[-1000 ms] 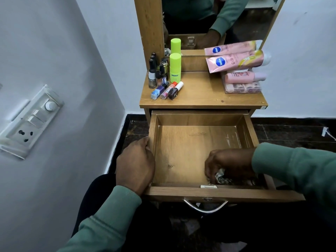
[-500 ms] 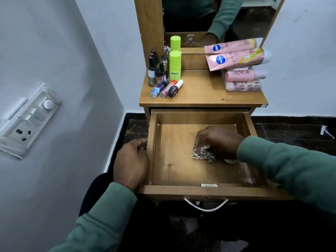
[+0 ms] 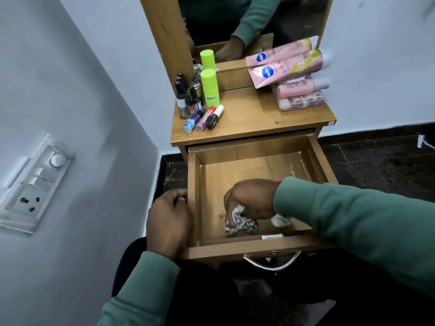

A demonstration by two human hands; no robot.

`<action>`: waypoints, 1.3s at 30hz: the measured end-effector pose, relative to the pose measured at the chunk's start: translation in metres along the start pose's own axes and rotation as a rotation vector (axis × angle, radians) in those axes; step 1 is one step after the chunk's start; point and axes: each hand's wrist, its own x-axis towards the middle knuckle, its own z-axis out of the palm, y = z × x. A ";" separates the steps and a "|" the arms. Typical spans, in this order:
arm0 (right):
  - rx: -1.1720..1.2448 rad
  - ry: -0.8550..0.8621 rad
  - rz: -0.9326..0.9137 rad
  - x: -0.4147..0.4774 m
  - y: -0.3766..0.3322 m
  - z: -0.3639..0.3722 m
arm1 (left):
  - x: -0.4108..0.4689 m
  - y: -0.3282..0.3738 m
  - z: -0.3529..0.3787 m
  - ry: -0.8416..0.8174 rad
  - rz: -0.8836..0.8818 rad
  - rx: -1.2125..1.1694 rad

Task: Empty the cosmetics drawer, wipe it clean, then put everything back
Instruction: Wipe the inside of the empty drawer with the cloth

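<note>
The right hand (image 3: pixel 251 198) is inside the drawer (image 3: pixel 259 251), its fingers curled downward and bunched round a crumpled black-and-white patterned cloth (image 3: pixel 241 224), which it presses against the drawer floor near the front left. A white part of the cloth sticks out beneath the wrist, by the green sleeve cuff. The left hand (image 3: pixel 168 222) is outside the drawer, fingers curled against the top edge of its left side wall, gripping it near the front corner. The drawer stands pulled well out from the wooden dressing table (image 3: pixel 247 114), with only the hand and the cloth inside it; a curved metal handle (image 3: pixel 271 263) hangs on its front panel. The cosmetics are all on the tabletop: at the left, a group of small dark bottles (image 3: pixel 182 100) stands upright beside a lime-green stick (image 3: pixel 209 88), with a few nail polish bottles (image 3: pixel 202 118) lying on their sides in front of them. At the right, a large pink tube (image 3: pixel 287 67) and a smaller pink bottle (image 3: pixel 301 87) lie stacked on a clear case (image 3: pixel 301 102). Behind them the mirror (image 3: pixel 254 20) reflects a green sleeve and a hand. A switchboard (image 3: pixel 35 182) is fixed to the white wall on the left, and the floor (image 3: pixel 376 165) is dark.
</note>
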 end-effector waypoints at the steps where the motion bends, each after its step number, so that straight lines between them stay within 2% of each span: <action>1: 0.070 0.069 0.071 0.003 0.003 -0.004 | 0.002 -0.001 0.000 0.002 0.008 0.009; 5: 0.510 0.397 0.355 0.041 0.013 -0.009 | 0.002 -0.002 0.001 0.009 0.032 0.052; 10: 1.194 0.759 0.586 0.090 0.007 -0.008 | 0.002 -0.002 0.003 0.010 0.039 0.076; 13: 1.433 0.888 0.573 0.095 -0.015 -0.005 | 0.003 -0.002 0.003 0.019 0.035 0.092; 15: 1.503 0.903 0.520 0.090 -0.024 -0.005 | 0.003 -0.003 0.003 0.028 0.038 0.112; 21: 1.442 0.700 0.428 0.063 -0.032 0.003 | 0.006 -0.005 0.005 0.042 0.054 0.121; 33: 0.845 0.108 0.272 0.042 -0.034 0.033 | 0.004 -0.002 0.005 0.060 0.095 0.108; 36: 0.716 0.098 0.219 0.039 -0.036 0.027 | 0.004 -0.001 0.006 0.058 0.092 0.102; 39: 0.609 0.167 0.185 0.037 -0.041 0.028 | 0.005 -0.003 0.005 0.057 0.099 0.105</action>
